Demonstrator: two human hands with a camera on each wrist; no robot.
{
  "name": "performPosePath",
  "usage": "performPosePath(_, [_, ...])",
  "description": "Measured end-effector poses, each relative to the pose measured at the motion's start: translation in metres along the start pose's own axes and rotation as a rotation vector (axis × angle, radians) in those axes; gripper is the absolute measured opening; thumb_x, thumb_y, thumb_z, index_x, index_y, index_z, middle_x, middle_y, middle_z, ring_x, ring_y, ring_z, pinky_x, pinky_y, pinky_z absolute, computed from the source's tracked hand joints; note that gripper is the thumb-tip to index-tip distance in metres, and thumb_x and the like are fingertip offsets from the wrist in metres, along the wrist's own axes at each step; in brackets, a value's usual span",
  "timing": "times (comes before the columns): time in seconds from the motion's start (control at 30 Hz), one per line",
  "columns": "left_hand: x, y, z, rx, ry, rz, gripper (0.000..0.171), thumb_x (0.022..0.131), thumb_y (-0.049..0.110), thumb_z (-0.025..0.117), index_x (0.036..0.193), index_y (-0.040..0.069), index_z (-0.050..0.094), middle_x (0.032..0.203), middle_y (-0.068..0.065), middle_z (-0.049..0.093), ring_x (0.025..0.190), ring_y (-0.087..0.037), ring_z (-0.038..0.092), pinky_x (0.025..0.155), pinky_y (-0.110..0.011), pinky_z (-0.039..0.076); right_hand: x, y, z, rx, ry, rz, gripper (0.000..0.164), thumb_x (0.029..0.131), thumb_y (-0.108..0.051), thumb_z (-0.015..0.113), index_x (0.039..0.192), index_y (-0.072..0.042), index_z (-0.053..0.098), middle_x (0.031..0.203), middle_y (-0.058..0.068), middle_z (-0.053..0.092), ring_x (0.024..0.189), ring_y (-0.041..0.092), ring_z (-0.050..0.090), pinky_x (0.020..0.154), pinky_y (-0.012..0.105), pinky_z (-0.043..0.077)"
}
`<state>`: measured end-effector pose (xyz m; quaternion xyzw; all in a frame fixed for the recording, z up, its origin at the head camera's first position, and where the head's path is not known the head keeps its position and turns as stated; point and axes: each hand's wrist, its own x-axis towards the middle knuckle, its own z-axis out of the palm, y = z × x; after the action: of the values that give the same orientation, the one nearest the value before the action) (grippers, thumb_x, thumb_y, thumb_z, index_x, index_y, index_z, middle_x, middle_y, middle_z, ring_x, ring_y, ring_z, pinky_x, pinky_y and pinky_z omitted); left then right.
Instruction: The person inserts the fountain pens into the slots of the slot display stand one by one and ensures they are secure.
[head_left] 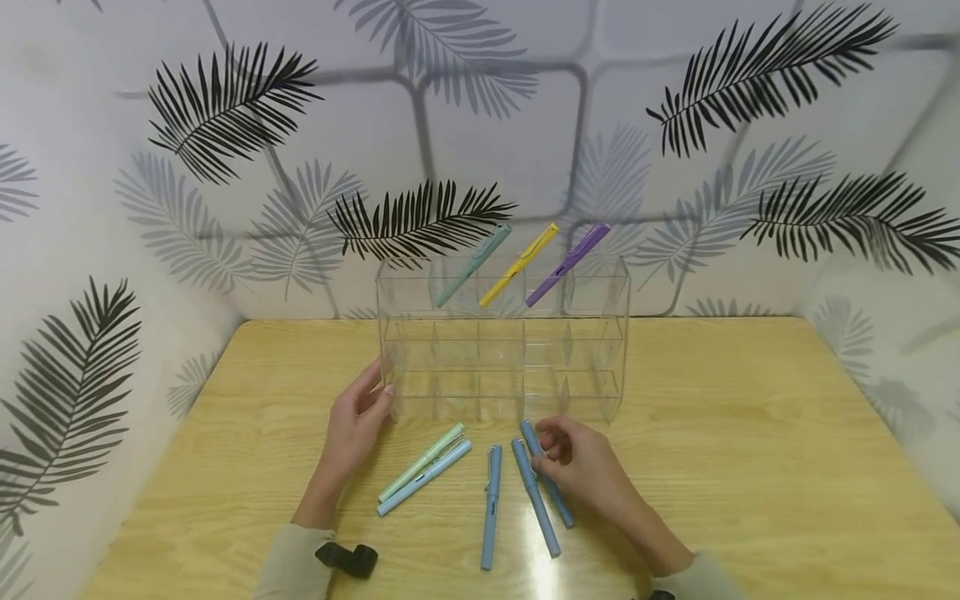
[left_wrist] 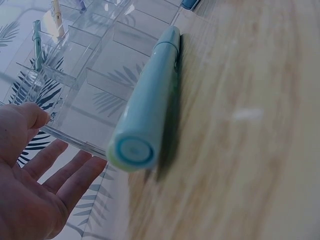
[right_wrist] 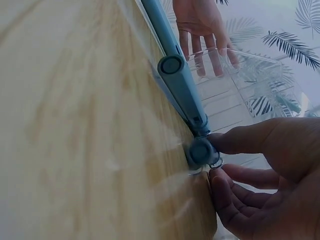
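Observation:
A clear compartmented display rack (head_left: 501, 354) stands upright on the table, and my left hand (head_left: 362, 417) grips its left side edge between thumb and fingers. My right hand (head_left: 588, 467) is at the rightmost blue pen (head_left: 557, 496), pinching it near its clip end with thumb and fingertips; the pen lies along the table. Just left of it are a second blue pen (head_left: 537, 500) and a third blue pen (head_left: 491, 508). Nearer my left hand, a light green pen (head_left: 420, 465) and a light blue pen (head_left: 424, 478) lie side by side.
Leaning in the rack's top row are a teal pen (head_left: 472, 267), a yellow pen (head_left: 519, 265) and a purple pen (head_left: 567, 265). The wooden table (head_left: 750, 417) meets a leaf-patterned backdrop (head_left: 502, 150) behind the rack.

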<state>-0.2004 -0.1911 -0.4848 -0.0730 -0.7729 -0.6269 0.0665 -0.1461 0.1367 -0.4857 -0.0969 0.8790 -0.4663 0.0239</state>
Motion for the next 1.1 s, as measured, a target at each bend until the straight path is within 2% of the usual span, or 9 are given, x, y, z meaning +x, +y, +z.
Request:
performPosePath(0.17, [0.001,0.000,0.000,-0.002,-0.002,0.001,0.050,0.105,0.011,0.059,0.154,0.012,0.049,0.153,-0.015,0.050,0.125,-0.041,0.060,0.071,-0.033,0.061,-0.001,-0.001,0.000,-0.099,0.005,-0.095,0.026,0.083,0.001,0.082,0.107,0.001,0.072,0.087,-0.001,0.066,0.077,0.010,0.061,0.070,0.021,0.055])
performPosePath(0.3, [0.002,-0.001,-0.001,0.001,0.001,-0.005,0.050,0.105,0.011,0.059,0.154,0.012,0.049,0.153,-0.015,0.050,0.126,-0.041,0.060,0.071,-0.032,0.061,-0.001,-0.002,0.001,-0.090,0.002,-0.089,0.019,0.086,0.000,0.079,0.104,-0.001,0.073,0.085,-0.004,0.066,0.076,0.009,0.061,0.069,0.021,0.055])
performPosePath(0.47, [0.002,-0.002,-0.001,-0.004,0.000,-0.004,0.050,0.105,0.010,0.058,0.154,0.011,0.048,0.153,-0.016,0.050,0.125,-0.041,0.060,0.071,-0.032,0.061,0.001,-0.002,-0.002,-0.021,-0.021,-0.051,0.018,0.091,-0.002,0.073,0.109,-0.001,0.073,0.089,-0.001,0.068,0.077,0.011,0.064,0.070,0.023,0.056])
performPosePath(0.67, [0.002,-0.001,-0.001,-0.005,-0.011,0.013,0.050,0.105,0.008,0.057,0.154,0.010,0.047,0.153,-0.017,0.050,0.126,-0.041,0.059,0.070,-0.032,0.061,0.002,-0.007,-0.010,0.183,-0.053,-0.010,0.021,0.099,-0.001,0.064,0.120,0.000,0.069,0.105,0.013,0.069,0.087,0.024,0.072,0.070,0.028,0.061])
performPosePath(0.77, [0.002,0.000,-0.001,-0.005,-0.012,0.015,0.050,0.105,0.006,0.057,0.154,0.010,0.048,0.152,-0.017,0.050,0.125,-0.042,0.060,0.069,-0.032,0.060,0.001,-0.012,-0.014,0.262,-0.064,-0.019,0.023,0.102,-0.001,0.060,0.124,0.002,0.066,0.111,0.018,0.068,0.086,0.029,0.072,0.070,0.031,0.062])
performPosePath(0.93, [0.001,0.000,-0.001,-0.007,-0.013,0.019,0.050,0.105,0.006,0.057,0.154,0.011,0.048,0.152,-0.017,0.050,0.125,-0.041,0.060,0.069,-0.032,0.060,0.000,-0.018,-0.018,0.283,-0.049,-0.049,0.026,0.104,-0.003,0.056,0.127,-0.002,0.066,0.113,0.016,0.068,0.083,0.031,0.070,0.065,0.030,0.058])
performPosePath(1.1, [0.001,-0.001,-0.001,0.003,-0.009,0.016,0.050,0.105,0.008,0.057,0.155,0.010,0.047,0.153,-0.017,0.050,0.126,-0.042,0.060,0.071,-0.033,0.061,0.001,-0.021,-0.021,0.296,-0.021,-0.105,0.026,0.101,-0.010,0.066,0.126,-0.005,0.068,0.110,0.015,0.066,0.074,0.034,0.067,0.058,0.026,0.054])
